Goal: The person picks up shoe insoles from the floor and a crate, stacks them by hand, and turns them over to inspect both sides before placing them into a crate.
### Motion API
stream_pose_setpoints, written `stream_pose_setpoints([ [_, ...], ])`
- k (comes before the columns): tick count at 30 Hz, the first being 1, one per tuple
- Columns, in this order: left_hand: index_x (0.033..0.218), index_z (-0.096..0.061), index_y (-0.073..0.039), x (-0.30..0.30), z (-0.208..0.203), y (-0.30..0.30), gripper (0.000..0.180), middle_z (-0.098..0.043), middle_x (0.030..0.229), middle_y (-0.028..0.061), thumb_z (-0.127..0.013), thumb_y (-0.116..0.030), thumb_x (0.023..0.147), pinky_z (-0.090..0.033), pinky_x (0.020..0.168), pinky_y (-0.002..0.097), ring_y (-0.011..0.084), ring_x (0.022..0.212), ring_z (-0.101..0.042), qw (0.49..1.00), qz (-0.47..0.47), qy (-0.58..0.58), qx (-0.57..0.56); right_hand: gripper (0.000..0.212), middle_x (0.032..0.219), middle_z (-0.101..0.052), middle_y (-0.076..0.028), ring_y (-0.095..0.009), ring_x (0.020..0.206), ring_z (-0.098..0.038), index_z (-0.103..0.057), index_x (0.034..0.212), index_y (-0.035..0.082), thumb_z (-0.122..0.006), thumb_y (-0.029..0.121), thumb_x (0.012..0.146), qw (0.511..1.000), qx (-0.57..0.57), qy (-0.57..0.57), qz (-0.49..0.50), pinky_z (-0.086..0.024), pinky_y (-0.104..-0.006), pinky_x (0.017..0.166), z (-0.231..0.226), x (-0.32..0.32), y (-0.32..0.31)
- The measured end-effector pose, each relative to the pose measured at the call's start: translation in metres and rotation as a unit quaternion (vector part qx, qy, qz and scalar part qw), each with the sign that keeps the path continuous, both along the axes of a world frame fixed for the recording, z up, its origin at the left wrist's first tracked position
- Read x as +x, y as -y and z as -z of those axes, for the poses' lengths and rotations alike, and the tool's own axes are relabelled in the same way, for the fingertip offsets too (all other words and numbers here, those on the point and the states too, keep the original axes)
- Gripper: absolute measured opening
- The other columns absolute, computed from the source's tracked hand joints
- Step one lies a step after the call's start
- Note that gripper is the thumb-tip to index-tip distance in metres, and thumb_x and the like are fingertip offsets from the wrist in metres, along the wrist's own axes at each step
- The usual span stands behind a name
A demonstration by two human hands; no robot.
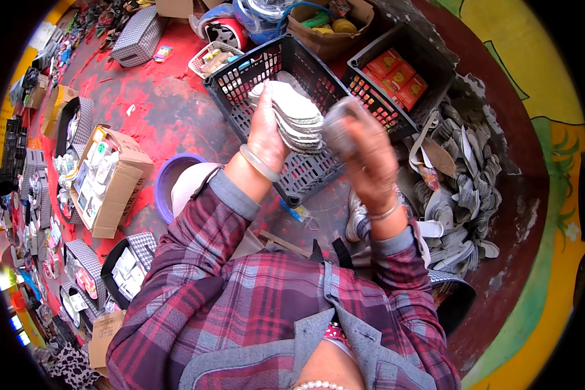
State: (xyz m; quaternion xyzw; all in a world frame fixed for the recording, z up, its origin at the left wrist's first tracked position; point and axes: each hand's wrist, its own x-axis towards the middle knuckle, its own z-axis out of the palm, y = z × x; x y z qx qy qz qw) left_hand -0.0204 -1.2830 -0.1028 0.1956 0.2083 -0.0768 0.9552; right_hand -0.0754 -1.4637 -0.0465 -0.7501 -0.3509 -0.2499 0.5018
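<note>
My left hand (268, 133) is closed round a thick stack of white, sole-shaped insoles (296, 112), their layered grey edges turned to the right. Close beside that stack is my right hand (372, 156), smeared by motion. Its fingers are bent round a blurred grey piece (337, 127) that looks like an insole. Both hands are above a black plastic crate (303, 175) with slotted sides. At the right, a large heap of grey insoles (465, 188) lies against the wall.
Another black crate (406, 42) holds orange-red boxes (396, 78). A white basket (216, 58) and a paper bag (331, 32) stand at the far side. To the left are a purple basin (166, 188), a cardboard box (120, 188) and several checked bins (136, 39).
</note>
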Motion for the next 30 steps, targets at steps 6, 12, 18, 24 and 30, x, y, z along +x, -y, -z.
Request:
stream_pose_setpoints([
  [6, 0.098, -0.059, -0.011, -0.013, -0.018, 0.004, 0.048, -0.066, 0.087, 0.0107, -0.04, -0.054, 0.092, -0.053, 0.07, 0.0406, 0.0271, 0.075, -0.063, 0.995, 0.099, 0.022, -0.008, 0.029, 0.119, -0.059, -0.011, -0.029, 0.116, -0.053, -0.069, 0.099, 0.013, -0.067, 0.005, 0.071, 0.988, -0.144, 0.053, -0.018, -0.04, -0.04, 0.1, 0.023, -0.012, -0.024],
  [12, 0.103, -0.057, -0.005, -0.001, 0.003, -0.008, 0.049, -0.064, 0.087, 0.014, -0.04, -0.05, 0.093, -0.054, 0.069, 0.0409, 0.0282, 0.073, -0.063, 0.995, 0.067, 0.06, -0.048, 0.03, 0.114, -0.06, -0.016, -0.03, 0.107, -0.058, -0.067, 0.101, 0.006, -0.061, -0.004, 0.073, 0.994, -0.058, -0.087, -0.008, -0.047, -0.036, 0.093, 0.04, -0.004, -0.006],
  [18, 0.105, -0.055, -0.003, -0.013, -0.02, -0.002, 0.059, -0.062, 0.082, 0.0141, -0.046, -0.059, 0.088, -0.055, 0.062, 0.0379, 0.0259, 0.069, -0.062, 0.993, 0.065, 0.098, -0.004, 0.033, 0.114, -0.06, -0.011, -0.017, 0.104, -0.057, -0.054, 0.122, 0.0, -0.051, -0.001, 0.089, 0.944, 0.196, -0.258, 0.069, -0.043, -0.0285, 0.092, 0.026, 0.018, 0.023],
  [24, 0.108, -0.053, -0.004, -0.017, -0.024, 0.013, 0.066, -0.061, 0.086, 0.0114, -0.046, -0.066, 0.084, -0.054, 0.068, 0.0353, 0.0237, 0.076, -0.062, 0.994, 0.027, 0.105, 0.03, 0.042, 0.123, -0.057, -0.013, -0.034, 0.122, -0.047, -0.064, 0.111, 0.009, -0.067, 0.003, 0.07, 0.988, -0.148, -0.022, -0.027, -0.035, -0.0417, 0.103, 0.006, -0.016, -0.026],
  [30, 0.113, -0.05, -0.002, -0.02, -0.039, -0.005, 0.071, -0.059, 0.09, 0.0127, -0.041, -0.067, 0.085, -0.054, 0.07, 0.0357, 0.0225, 0.077, -0.06, 0.979, 0.077, 0.189, 0.001, 0.036, 0.119, -0.058, -0.017, -0.031, 0.109, -0.057, -0.065, 0.107, 0.006, -0.057, -0.009, 0.075, 0.998, -0.033, -0.052, -0.033, -0.044, -0.0373, 0.096, 0.044, -0.006, -0.007],
])
